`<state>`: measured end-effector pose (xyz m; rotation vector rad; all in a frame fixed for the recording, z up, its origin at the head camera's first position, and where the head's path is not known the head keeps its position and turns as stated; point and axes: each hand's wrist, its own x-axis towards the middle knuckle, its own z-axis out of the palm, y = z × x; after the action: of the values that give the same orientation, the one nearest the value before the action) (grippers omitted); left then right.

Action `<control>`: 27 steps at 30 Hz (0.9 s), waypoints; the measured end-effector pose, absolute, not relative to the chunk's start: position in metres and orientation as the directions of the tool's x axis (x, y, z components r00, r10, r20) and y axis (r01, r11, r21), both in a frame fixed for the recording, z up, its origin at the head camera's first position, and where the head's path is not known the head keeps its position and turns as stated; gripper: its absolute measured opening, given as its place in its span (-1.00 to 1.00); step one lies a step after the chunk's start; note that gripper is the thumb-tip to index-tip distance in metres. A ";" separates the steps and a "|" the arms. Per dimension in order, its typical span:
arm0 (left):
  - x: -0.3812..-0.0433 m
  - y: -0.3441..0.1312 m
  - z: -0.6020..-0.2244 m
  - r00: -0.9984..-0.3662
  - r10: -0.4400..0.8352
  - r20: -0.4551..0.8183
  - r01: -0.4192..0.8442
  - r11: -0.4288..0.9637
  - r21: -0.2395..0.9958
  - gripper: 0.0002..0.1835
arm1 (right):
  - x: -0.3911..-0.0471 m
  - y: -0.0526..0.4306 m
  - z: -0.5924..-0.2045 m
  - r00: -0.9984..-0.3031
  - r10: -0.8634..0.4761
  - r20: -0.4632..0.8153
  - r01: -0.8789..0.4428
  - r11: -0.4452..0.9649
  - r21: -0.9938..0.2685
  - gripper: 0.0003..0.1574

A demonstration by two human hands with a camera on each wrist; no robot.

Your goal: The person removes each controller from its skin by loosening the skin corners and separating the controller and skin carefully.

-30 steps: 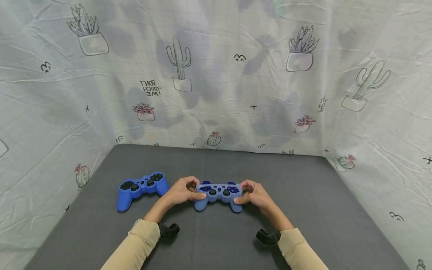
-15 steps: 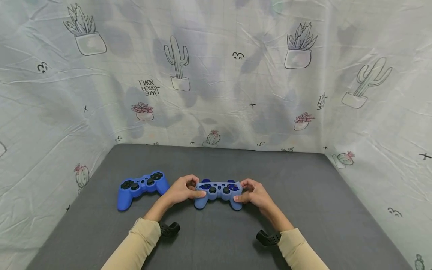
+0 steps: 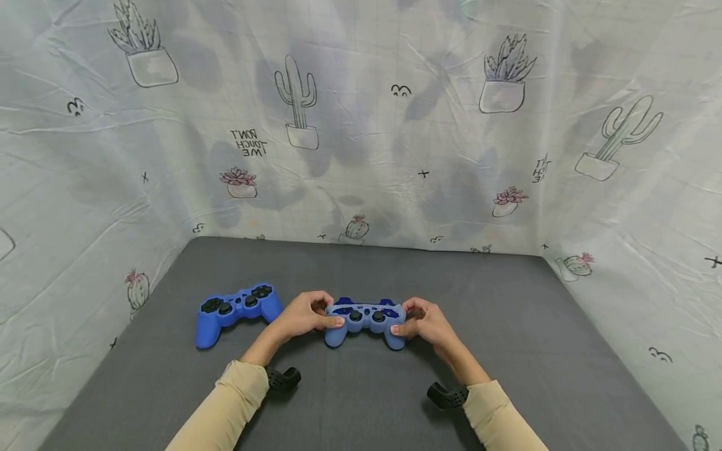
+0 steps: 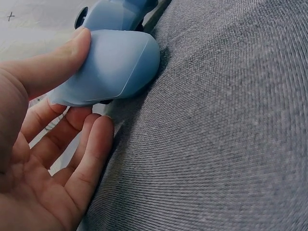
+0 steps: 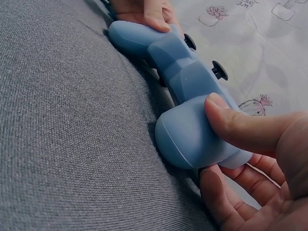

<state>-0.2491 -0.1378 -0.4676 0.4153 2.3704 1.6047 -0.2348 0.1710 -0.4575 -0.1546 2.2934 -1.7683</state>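
Note:
A game controller [image 3: 366, 319] lies mid-table in a light blue cover, its dark blue body showing at the top edge and around the buttons. My left hand [image 3: 306, 314] holds its left end, thumb on the front of the cover and fingers curled behind. At the other end, my right hand [image 3: 426, 322] pinches it the same way. From the left wrist, the rounded grip of the light blue cover [image 4: 120, 62] appears under the thumb, close over the cloth. Two black thumbsticks stick out in the right wrist view, beside the cover [image 5: 187, 130].
A second controller [image 3: 211, 329], brighter blue with black buttons, lies to the left, near my left wrist. Grey cloth [image 3: 361, 401] covers the table. White curtains [image 3: 361, 125] printed with cacti rise at the back and both sides. Black devices [image 3: 448, 396] sit on both wrists.
The upper edge of the light blue cover has shifted a little on the controller, with more dark blue showing along the top now. Both hands keep their grip in nearly the same place.

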 end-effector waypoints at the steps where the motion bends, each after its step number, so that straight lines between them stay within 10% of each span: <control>1: -0.249 -0.138 -0.467 -0.928 0.371 -0.039 0.101 0.352 0.931 -0.62 | -0.237 0.172 -0.462 -0.967 -0.223 -0.122 0.061 0.260 -0.964 -0.51; 27: -0.216 -0.116 -0.473 -0.992 0.061 0.109 0.124 0.409 0.904 -0.59 | -0.218 0.154 -0.460 -0.994 -0.046 0.100 -0.109 0.526 -0.844 -0.46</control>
<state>-0.2160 -0.1157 -0.4730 0.1764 2.6858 1.7308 -0.2181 0.1537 -0.4595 -0.1422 2.8005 -1.5560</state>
